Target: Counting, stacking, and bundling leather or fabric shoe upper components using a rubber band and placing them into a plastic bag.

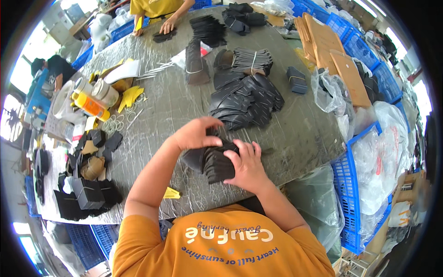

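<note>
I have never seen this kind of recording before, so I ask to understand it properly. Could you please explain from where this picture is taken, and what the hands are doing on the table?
There is no robot here, only a person working with bare hands. The camera sits on the person's head and looks down; its wide round lens bends straight edges near the rim. The left hand and the right hand hold a stack of dark pieces between them. On the table, beyond the hands, lies a pile of more dark pieces. To the left are rubber bands and an orange bottle. At the far side, a co-worker's hand rests by other dark pieces.
</note>
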